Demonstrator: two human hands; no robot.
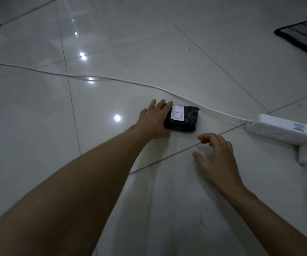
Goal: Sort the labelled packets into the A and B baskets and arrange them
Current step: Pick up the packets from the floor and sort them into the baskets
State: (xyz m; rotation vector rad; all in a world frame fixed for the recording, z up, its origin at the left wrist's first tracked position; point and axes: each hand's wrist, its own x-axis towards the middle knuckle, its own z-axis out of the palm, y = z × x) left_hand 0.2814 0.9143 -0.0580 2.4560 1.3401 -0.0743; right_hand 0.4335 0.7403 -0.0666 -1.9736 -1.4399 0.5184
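Packet (183,118), dark with a white B label (177,114), lies flat on the floor (149,43), long axis 9 to 3 o'clock and the B's top towards 3. The step looks like pickup. The left hand (155,120), fingers straight, touches its 9 o'clock end; the right hand (216,154) hovers loosely curled and empty at 5 o'clock. Next it needs a grip, then the B basket, unseen here.

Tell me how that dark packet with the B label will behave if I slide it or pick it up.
The dark packet lies flat and low on the glossy tiled floor, so it will probably slide easily and is unlikely to roll or tip. Its crinkled wrap and rounded corners suggest soft contents, so it may sag a little under the left hand.
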